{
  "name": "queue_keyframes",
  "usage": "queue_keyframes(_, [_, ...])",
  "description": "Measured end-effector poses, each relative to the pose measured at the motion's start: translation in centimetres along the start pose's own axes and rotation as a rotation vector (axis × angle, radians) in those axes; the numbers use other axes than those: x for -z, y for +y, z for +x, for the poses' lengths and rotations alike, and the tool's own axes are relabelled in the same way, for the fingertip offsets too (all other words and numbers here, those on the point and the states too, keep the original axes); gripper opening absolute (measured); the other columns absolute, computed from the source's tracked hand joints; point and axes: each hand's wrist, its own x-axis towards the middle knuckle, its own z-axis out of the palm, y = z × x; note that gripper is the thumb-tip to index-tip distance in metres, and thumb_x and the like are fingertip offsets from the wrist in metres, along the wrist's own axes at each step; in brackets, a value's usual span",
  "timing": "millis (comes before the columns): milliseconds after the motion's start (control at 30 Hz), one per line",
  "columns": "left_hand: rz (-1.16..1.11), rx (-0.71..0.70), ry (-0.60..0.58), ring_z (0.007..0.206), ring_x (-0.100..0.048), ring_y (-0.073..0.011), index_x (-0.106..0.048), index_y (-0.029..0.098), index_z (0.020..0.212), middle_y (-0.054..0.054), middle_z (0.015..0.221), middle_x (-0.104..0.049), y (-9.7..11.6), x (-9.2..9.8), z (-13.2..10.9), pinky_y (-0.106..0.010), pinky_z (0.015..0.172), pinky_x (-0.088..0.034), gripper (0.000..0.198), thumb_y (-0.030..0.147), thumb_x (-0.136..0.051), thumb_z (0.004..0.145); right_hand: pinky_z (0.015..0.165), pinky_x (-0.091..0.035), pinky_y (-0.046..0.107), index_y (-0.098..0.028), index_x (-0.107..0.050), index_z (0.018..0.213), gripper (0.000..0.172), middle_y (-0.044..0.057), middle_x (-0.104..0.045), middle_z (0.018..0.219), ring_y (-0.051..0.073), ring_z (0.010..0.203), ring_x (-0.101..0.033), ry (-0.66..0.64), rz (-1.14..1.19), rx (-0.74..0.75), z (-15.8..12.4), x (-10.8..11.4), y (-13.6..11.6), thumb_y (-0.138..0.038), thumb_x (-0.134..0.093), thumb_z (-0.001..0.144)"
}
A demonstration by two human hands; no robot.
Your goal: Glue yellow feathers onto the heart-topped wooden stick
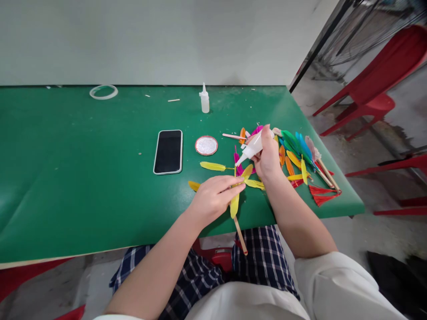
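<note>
My right hand (pixel 269 156) is closed around a white squeeze glue bottle (pixel 252 146), tilted so its nozzle points down to the left. The nozzle tip is just above yellow feathers on a thin wooden stick (pixel 240 236). My left hand (pixel 215 195) pinches the feathered stick, its fingertips at a yellow feather (pixel 235 206); exactly what lies between them is partly hidden. The stick's lower end sticks out past the table edge. Another yellow feather (pixel 212 166) lies beyond my left hand, and magenta feathers (pixel 237 161) show beneath the nozzle.
On the green table (pixel 83 178) lie a phone (pixel 168 152), a round white disc with a red rim (pixel 206 146) and a tape roll (pixel 115 93). A second small bottle (pixel 205 103) stands upright near the wall. Colourful feathers (pixel 292 144) and red tassels (pixel 322 195) are piled at right.
</note>
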Motion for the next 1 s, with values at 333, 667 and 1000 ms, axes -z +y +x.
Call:
queue_keyframes(333, [-0.011,0.008,0.004,0.096,-0.062,-0.0165,-0.061,0.017,0.102,-0.007,0.102,-0.067,-0.08,-0.03,-0.07,-0.031,0.077,-0.054,0.023,0.007,-0.052,0.083,0.03,-0.027,0.02,-0.016,-0.059,0.08,0.058,0.001,-0.05,0.055,0.009,0.042,-0.048,0.008,-0.002,0.009,-0.1,-0.08,-0.05,-0.071,-0.041,0.073])
queue_keyframes(667, [-0.017,0.006,0.013,0.095,-0.063,-0.0164,-0.061,0.017,0.102,-0.007,0.101,-0.067,-0.01,-0.14,0.01,-0.031,0.077,-0.054,0.023,0.008,-0.051,0.083,0.031,-0.023,0.02,-0.017,-0.058,0.072,0.055,-0.002,-0.042,0.048,0.007,0.038,-0.04,0.011,-0.006,0.006,-0.08,-0.15,-0.15,-0.07,-0.042,0.073])
queue_keyframes(1000, [-0.022,0.005,0.012,0.095,-0.062,-0.0168,-0.061,0.017,0.102,-0.008,0.102,-0.067,-0.02,-0.07,-0.01,-0.031,0.077,-0.055,0.023,0.008,-0.051,0.083,0.029,-0.021,0.019,-0.017,-0.055,0.067,0.056,-0.003,-0.04,0.048,0.006,0.036,-0.038,0.008,0.005,0.015,-0.05,-0.17,-0.1,-0.072,-0.041,0.072])
